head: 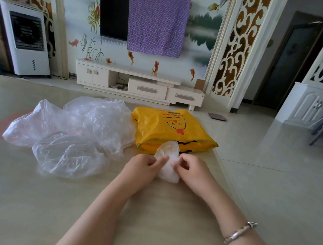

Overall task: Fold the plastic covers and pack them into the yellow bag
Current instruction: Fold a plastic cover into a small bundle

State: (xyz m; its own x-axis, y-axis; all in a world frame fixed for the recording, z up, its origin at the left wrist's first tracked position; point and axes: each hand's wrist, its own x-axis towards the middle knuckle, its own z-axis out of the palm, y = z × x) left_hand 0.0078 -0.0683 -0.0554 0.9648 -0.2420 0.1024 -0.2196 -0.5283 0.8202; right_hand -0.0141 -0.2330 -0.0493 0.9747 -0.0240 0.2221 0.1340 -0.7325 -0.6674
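Beige table (23, 198): loose clear plastic covers (74, 132) heaped left, yellow bag (167, 130) lying flat just beside them at the right edge. Nearest the person, left hand (143, 167) and right hand (189, 168) each pinch a small folded cover (168, 162), its far end touching the bag's front.

Thin crinkled plastic and a glossy yellow bag on a smooth, softly shining table.

The folded plastic cover (168, 162), pinched by the left hand (145, 166) and right hand (188, 168), is thin clear film, creased and milky where its layers overlap. The loose plastic covers (81, 131) toward the table's left edge are the same see-through film, crumpled and catching light. The yellow bag (171, 131) near the far right corner is slick opaque plastic with a printed face. The table (23, 198) has a smooth beige top with a faint sheen. The bracelet (240, 232) on the right wrist looks like polished silver metal.
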